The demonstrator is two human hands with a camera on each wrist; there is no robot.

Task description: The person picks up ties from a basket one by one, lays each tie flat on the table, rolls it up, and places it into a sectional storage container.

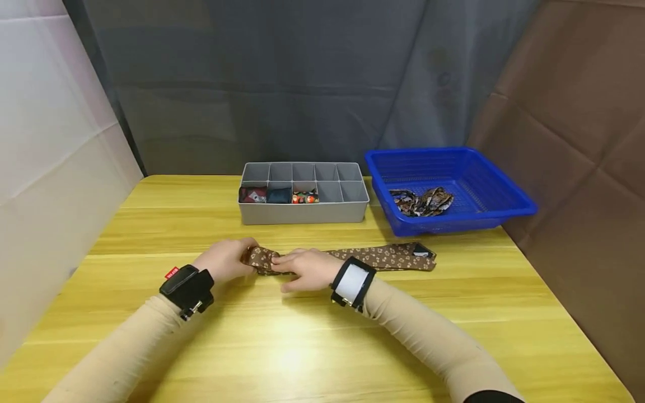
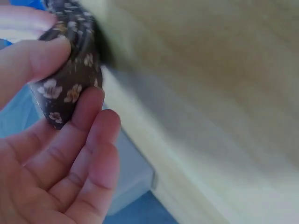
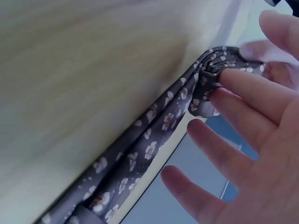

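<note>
Left hand [image 1: 224,260] pinched the brown floral tie [image 1: 383,256] at its rolled left end, near table centre; right hand [image 1: 308,269] pressed it with straight fingers. Best kept tight, edges aligned.

No text can be read anywhere. A small red tag [image 1: 172,272] on the black wrist strap [image 1: 187,289] bears white lettering, too small to make out.
</note>
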